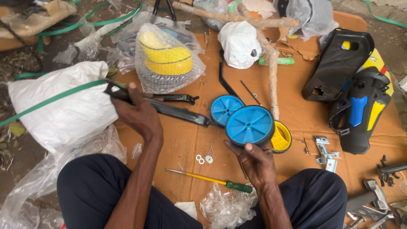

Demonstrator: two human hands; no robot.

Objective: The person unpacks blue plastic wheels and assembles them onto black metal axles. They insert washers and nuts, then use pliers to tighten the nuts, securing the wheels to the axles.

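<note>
Dark trouser knees [106, 191] frame two hands working over brown cardboard [178, 140].
From the left: a white sack [63, 106] lies beside the left hand [137, 114], which is closed around a black metal arm [178, 111]. That arm runs right to a blue training wheel [250, 126], and the right hand [256, 163] grips this wheel from below. A yellow-handled screwdriver [210, 179] lies between the knees.

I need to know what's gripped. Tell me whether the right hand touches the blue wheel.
Touching. The head view shows the right hand under the blue wheel, its fingertips pressed against the wheel's lower rim with no gap.
</note>
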